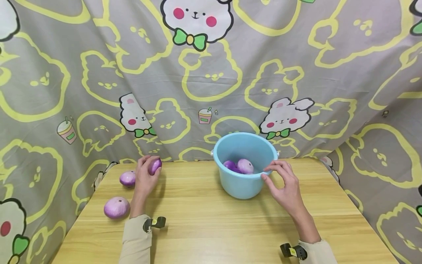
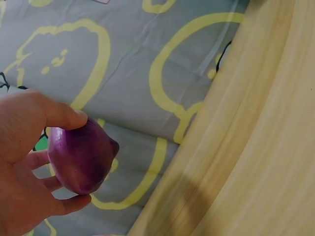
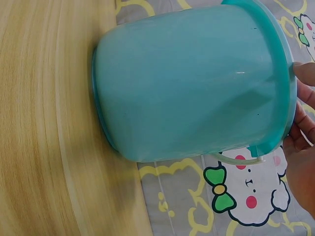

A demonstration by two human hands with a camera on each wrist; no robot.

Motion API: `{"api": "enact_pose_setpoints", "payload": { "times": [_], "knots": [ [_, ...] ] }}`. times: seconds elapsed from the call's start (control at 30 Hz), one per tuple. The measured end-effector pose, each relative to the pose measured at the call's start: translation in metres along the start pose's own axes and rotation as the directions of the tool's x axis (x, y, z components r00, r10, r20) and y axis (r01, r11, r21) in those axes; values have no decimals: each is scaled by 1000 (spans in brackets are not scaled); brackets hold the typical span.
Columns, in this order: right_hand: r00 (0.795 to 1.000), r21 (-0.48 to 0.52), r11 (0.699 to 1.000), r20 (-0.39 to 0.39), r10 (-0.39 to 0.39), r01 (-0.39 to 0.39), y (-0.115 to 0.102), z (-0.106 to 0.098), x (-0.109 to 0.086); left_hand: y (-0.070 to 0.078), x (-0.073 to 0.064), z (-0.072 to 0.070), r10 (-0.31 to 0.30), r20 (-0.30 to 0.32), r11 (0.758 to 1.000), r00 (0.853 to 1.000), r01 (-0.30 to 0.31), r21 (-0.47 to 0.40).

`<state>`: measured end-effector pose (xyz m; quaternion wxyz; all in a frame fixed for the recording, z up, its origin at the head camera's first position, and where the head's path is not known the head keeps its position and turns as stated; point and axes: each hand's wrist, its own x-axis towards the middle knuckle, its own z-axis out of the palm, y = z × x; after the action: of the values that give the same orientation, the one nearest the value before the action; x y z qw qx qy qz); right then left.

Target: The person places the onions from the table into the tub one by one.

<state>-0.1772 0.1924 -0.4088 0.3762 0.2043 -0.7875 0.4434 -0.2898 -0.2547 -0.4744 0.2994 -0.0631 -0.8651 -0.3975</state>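
My left hand [image 1: 146,175] grips a purple onion [image 2: 83,155] between thumb and fingers, above the table's back left area. In the left wrist view, the onion's pointed end faces right. Two more onions are on the table near this hand: one [image 1: 127,178] just left of it, and a paler one [image 1: 117,207] nearer the front. My right hand [image 1: 286,185] pinches the rim of a light blue bucket [image 1: 242,186], thumb and fingertips at its right front edge. Inside the bucket lie several onions [image 1: 245,166], partly hidden by its front wall.
The wooden table [image 1: 211,227] has its back edge against a grey curtain [image 1: 211,88] with yellow and white cartoon animals. The bucket stands upright near that edge, right of centre. Its pale handle [image 3: 236,160] hangs behind it in the right wrist view.
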Motion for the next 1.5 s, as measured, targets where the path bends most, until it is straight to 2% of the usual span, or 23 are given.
{"api": "enact_pose_setpoints", "payload": {
  "times": [0.27, 1.0, 1.23, 1.5],
  "knots": [
    [1000, 0, 1000, -8, -21, 21, 1, 1, -1, 4, 0, -3, 6, -7, 1000, 1000, -6, -6],
    [1000, 8, 1000, 2, -1, 1, 3, 0, -1, 20, 4, -8, 75, -47, 997, 996, -76, -31],
    [1000, 8, 1000, 2, 5, -5, 3, 0, -1, 26, 5, -9, 71, -55, 997, 996, -73, -37],
    [999, 6, 999, -11, -34, 35, 3, 0, -1, 33, 5, -11, 88, -70, 994, 994, -92, -52]
  ]
}}
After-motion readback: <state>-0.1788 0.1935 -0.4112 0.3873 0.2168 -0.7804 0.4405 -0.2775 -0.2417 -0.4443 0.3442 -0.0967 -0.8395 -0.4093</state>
